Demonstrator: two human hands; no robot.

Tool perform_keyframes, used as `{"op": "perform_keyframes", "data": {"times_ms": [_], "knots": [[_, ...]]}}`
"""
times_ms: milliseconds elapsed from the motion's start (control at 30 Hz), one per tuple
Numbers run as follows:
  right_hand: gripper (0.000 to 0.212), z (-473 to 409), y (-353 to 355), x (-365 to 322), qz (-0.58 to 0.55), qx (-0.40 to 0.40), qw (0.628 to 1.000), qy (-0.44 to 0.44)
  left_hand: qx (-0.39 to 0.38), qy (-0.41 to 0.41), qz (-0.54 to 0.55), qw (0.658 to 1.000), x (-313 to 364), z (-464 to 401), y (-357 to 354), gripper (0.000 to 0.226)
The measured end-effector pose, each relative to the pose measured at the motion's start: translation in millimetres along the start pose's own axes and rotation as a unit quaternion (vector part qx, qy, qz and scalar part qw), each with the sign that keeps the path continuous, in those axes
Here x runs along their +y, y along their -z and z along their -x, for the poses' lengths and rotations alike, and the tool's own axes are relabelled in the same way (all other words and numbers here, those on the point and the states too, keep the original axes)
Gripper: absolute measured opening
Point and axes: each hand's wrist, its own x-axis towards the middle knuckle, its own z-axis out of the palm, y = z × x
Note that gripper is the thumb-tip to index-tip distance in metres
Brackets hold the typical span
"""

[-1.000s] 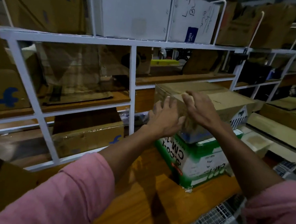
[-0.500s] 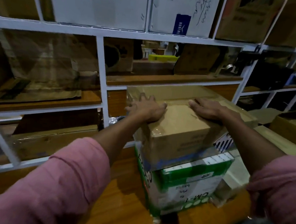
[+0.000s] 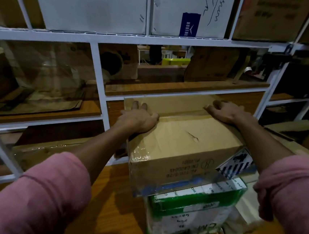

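Two hands on top of brown carton (image 3: 185,138), which sits on green-and-white box (image 3: 191,214) on wooden shelf (image 3: 115,198). Left hand (image 3: 138,119) flat, fingers spread; right hand (image 3: 227,112) fingertips bent, pressing down. Judged: carton contacted, not yet lifted.

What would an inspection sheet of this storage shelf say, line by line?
Surface: orange-brown wooden shelf board bears the stack.
Job's things: brown cardboard box sealed with clear tape sits on a green-and-white printed carton and overhangs it on the left.
Clutter: flattened brown cardboard in the left bay; blue-and-white striped box right of the stack.
Hands and fingers: left hand lies flat on the box top's left side; right hand rests on its far right, fingers bent.
Cables: nothing seen.
Surroundings: white metal rack frame; white cartons on the shelf above, one with handwriting.
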Motion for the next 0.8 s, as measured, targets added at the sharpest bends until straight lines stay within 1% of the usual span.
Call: {"op": "perform_keyframes", "data": {"times_ms": [33, 100, 267, 367, 400, 467, 500, 567, 600, 700, 800], "knots": [[0.094, 6, 2, -3, 0.002, 0.004, 1.0, 0.001, 0.006, -0.003, 0.005, 1.0, -2, 0, 0, 0.085], [0.091, 10, 3, -4, -0.003, 0.015, 1.0, 0.003, 0.018, -0.01, 0.018, 1.0, -7, 3, 3, 0.082], [0.118, 11, 6, -10, -0.026, 0.057, 0.998, 0.026, 0.049, -0.035, 0.059, 0.996, -25, 24, 19, 0.078], [0.122, 41, 19, -34, -0.034, 0.097, 0.994, 0.045, 0.087, -0.04, 0.078, 0.992, -49, 43, 34, 0.076], [0.118, 53, 22, -44, -0.034, 0.111, 0.992, 0.055, 0.099, -0.038, 0.086, 0.991, -59, 49, 41, 0.075], [0.107, 76, 22, -70, -0.04, 0.129, 0.988, 0.068, 0.124, -0.035, 0.101, 0.986, -86, 65, 56, 0.075], [0.108, 89, 21, -86, -0.046, 0.138, 0.987, 0.072, 0.137, -0.034, 0.102, 0.985, -101, 73, 63, 0.074], [0.117, 112, 12, -118, -0.064, 0.154, 0.983, 0.077, 0.16, -0.037, 0.097, 0.982, -138, 92, 75, 0.074], [0.119, 123, 5, -135, -0.071, 0.159, 0.981, 0.084, 0.168, -0.034, 0.094, 0.981, -159, 101, 79, 0.075], [0.107, 162, -22, -194, -0.093, 0.162, 0.977, 0.106, 0.19, -0.012, 0.099, 0.977, -226, 132, 87, 0.077], [0.099, 196, -50, -254, -0.099, 0.162, 0.976, 0.105, 0.205, 0.011, 0.093, 0.974, -289, 165, 90, 0.075]]}}
